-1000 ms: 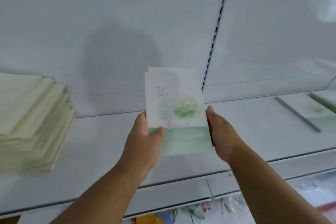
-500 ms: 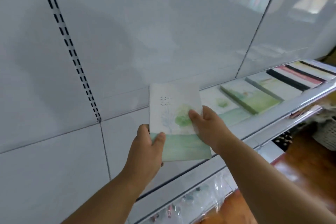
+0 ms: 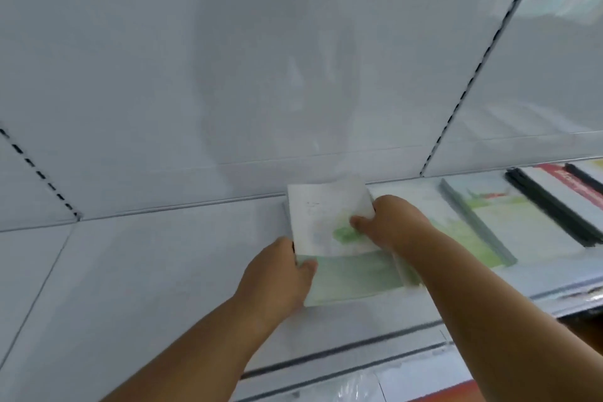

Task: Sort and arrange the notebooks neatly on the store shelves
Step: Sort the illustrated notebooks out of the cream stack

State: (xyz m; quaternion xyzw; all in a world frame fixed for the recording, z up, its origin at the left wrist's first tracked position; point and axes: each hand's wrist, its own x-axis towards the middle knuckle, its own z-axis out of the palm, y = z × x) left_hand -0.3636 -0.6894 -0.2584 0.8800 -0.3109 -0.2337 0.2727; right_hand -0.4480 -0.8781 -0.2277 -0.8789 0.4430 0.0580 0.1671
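Lying low over the white metal shelf [image 3: 163, 271], the thin paper notebook with a pale cover and a green watercolour band [image 3: 339, 258] sits between both hands, close to the back panel; whether its underside already touches the shelf is hard to say, since the frame is blurred. There may be more than one copy in the bundle, as a second edge seems to show at its right side.

The left hand [image 3: 277, 274] grips the notebook's lower left edge, thumb curled over the cover. The right hand [image 3: 391, 222] pinches the right edge, thumb pressed on the green print and the other fingers hidden behind.

It looks light and floppy: a soft cover that will bend if held by one corner and may slide on the smooth shelf. Holding it at two opposite edges, as here, should keep it flat; squaring it would best be done by pushing on the spine and the bottom edge.

Just to the right lies a green-and-white landscape notebook [image 3: 456, 225], then a thicker white notebook with a grey-green spine [image 3: 515, 219], then black-spined notebooks with a red strip [image 3: 561, 192].
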